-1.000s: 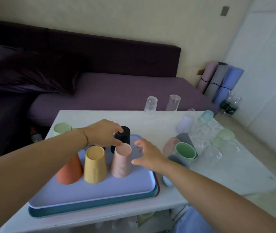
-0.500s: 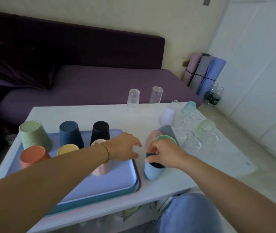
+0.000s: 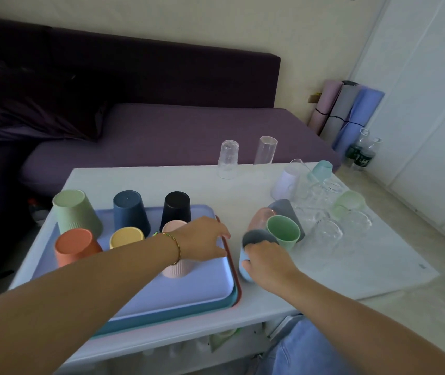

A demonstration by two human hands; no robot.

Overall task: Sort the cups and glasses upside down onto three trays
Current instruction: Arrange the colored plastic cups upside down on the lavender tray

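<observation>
While the right hand [image 3: 267,262] curls fingers and thumb around the light blue cup [image 3: 243,263], which stands mouth-up on the table [image 3: 148,182] just beside the right edge of the stacked trays [image 3: 175,296], the left hand [image 3: 202,239] hangs over that same edge with loose fingers and nothing in it; whether its fingertips touch the rim I cannot tell. Six cups already sit upside down on the top tray: sage cup [image 3: 76,212], navy cup [image 3: 130,212] and black cup [image 3: 176,209] along the far edge, with orange cup [image 3: 76,247], yellow cup [image 3: 126,236] and pink cup [image 3: 175,269] nearer. The likeliest trouble is a knock. The green cup [image 3: 283,232] stands close behind the grasped one, with the clear glasses [image 3: 327,234] crowded beyond it, so a wide wrist turn to invert the cup could topple them. The left forearm crosses right over the pink cup and could tip it. Only the tray's near right corner looks free, so a careless placement may catch the raised rim.
</observation>
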